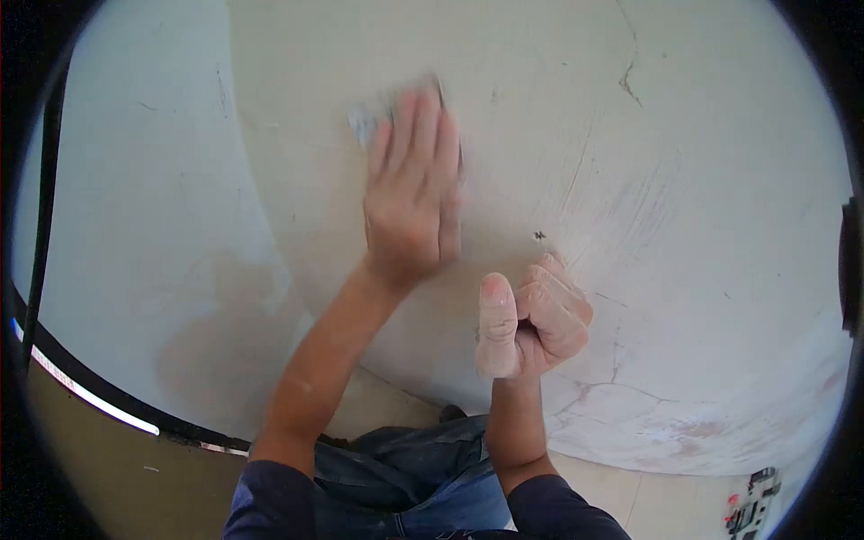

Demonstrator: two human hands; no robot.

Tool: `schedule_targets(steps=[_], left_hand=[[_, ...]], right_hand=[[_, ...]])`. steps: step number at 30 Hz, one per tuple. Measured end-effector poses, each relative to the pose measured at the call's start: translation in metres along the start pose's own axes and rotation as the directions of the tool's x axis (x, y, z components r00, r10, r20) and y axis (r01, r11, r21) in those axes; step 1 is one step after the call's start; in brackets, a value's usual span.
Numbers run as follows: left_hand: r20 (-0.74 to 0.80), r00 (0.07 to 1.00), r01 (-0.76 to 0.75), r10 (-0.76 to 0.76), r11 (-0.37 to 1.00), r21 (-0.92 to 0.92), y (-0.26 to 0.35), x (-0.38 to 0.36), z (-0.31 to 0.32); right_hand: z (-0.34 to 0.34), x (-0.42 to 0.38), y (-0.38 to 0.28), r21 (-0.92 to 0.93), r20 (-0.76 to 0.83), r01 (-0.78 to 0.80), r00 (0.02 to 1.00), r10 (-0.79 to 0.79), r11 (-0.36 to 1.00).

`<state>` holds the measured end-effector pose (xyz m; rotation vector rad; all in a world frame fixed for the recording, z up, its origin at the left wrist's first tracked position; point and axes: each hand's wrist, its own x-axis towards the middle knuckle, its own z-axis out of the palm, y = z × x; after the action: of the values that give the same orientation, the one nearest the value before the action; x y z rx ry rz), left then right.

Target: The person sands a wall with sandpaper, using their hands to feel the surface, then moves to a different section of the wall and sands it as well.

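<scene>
Against the pale wall (pixel 504 153), my left hand (pixel 411 180) lies flat over a thin greyish sheet (pixel 364 123), pressing it to the surface. The sheet's edges show past the fingertips; the fingers are slightly blurred. My right hand (pixel 538 315), covered in white dust, is to the lower right in front of the wall. Its fingers are curled in and its thumb points up. Whether anything is inside the curled fingers is hidden. A small dark hole (pixel 539 236) in the wall is just above this hand.
Cracks (pixel 627 85) and scratches mark the wall. A dark edge with a bright strip (pixel 94 393) runs along the lower left. The light floor (pixel 621 490) is below, with small red and black items (pixel 749 513) at the lower right.
</scene>
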<state>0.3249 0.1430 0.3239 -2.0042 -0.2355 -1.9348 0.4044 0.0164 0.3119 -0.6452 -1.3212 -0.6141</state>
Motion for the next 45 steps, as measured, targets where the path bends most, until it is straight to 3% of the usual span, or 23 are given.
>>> schedule_targets(steps=[4, 6, 8, 11, 14, 17, 20, 22, 25, 29, 31, 34, 38, 41, 45], left_hand=[[0.087, 0.994, 0.064, -0.064, 0.998, 0.000, 0.020, -0.053, -0.007], [-0.023, 0.994, 0.106, -0.106, 0.994, -0.026, 0.023, -0.018, 0.003], [-0.143, 0.988, 0.047, -0.053, 0.998, -0.044, 0.017, 0.042, 0.007], [-0.244, 0.970, -0.008, -0.005, 0.999, -0.053, 0.011, 0.068, 0.016], [-0.007, 0.999, 0.041, -0.041, 0.999, -0.003, 0.030, -0.004, 0.007], [0.062, 0.998, 0.000, 0.001, 1.000, -0.021, 0.030, -0.058, 0.005], [-0.031, 0.999, -0.017, 0.015, 0.998, -0.063, 0.027, 0.004, 0.009], [-0.105, 0.989, -0.115, 0.105, 0.990, -0.088, 0.020, 0.055, 0.013], [-0.121, 0.987, -0.121, 0.110, 0.989, -0.086, 0.022, 0.062, 0.017], [0.139, 0.990, 0.000, 0.010, 0.997, -0.073, 0.051, -0.057, 0.007], [0.210, 0.978, 0.014, -0.002, 0.998, -0.055, 0.051, -0.081, -0.003], [0.153, 0.987, -0.042, 0.057, 0.994, -0.099, 0.041, -0.063, 0.003], [-0.136, 0.983, -0.143, 0.127, 0.984, -0.110, 0.021, 0.040, 0.016], [-0.138, 0.973, -0.197, 0.184, 0.976, -0.094, 0.018, 0.055, 0.018], [0.238, 0.968, -0.050, 0.086, 0.987, -0.155, 0.033, -0.060, -0.003]], right_hand=[[-0.001, -0.005, 0.000, -0.024, 0.003, -0.018, 1.000, 0.018, 1.000], [0.002, -0.006, 0.001, -0.007, -0.009, -0.009, 1.000, 0.009, 1.000], [0.003, -0.004, 0.000, 0.000, -0.005, -0.010, 1.000, 0.010, 1.000], [-0.001, -0.002, -0.003, 0.011, 0.028, -0.022, 0.999, 0.021, 1.000], [-0.001, 0.000, 0.000, 0.026, 0.043, -0.028, 0.999, 0.027, 0.999], [-0.005, -0.001, -0.007, 0.020, 0.075, -0.076, 0.994, 0.074, 0.997], [-0.006, 0.003, -0.007, 0.034, 0.115, -0.092, 0.989, 0.087, 0.995], [-0.009, 0.002, -0.007, 0.029, 0.136, -0.104, 0.986, 0.100, 0.994], [-0.014, 0.002, -0.007, 0.016, 0.174, -0.107, 0.979, 0.103, 0.994], [-0.013, 0.003, -0.004, 0.103, 0.187, -0.097, 0.979, 0.077, 0.990], [-0.013, 0.000, -0.004, 0.119, 0.197, -0.116, 0.976, 0.091, 0.986], [-0.013, 0.001, -0.004, 0.131, 0.206, -0.132, 0.973, 0.104, 0.983], [-0.013, 0.002, -0.006, 0.096, 0.203, -0.137, 0.972, 0.115, 0.986], [-0.014, -0.002, -0.004, 0.114, 0.189, -0.147, 0.974, 0.124, 0.982], [-0.012, 0.001, -0.008, 0.112, 0.161, -0.157, 0.977, 0.138, 0.981]])
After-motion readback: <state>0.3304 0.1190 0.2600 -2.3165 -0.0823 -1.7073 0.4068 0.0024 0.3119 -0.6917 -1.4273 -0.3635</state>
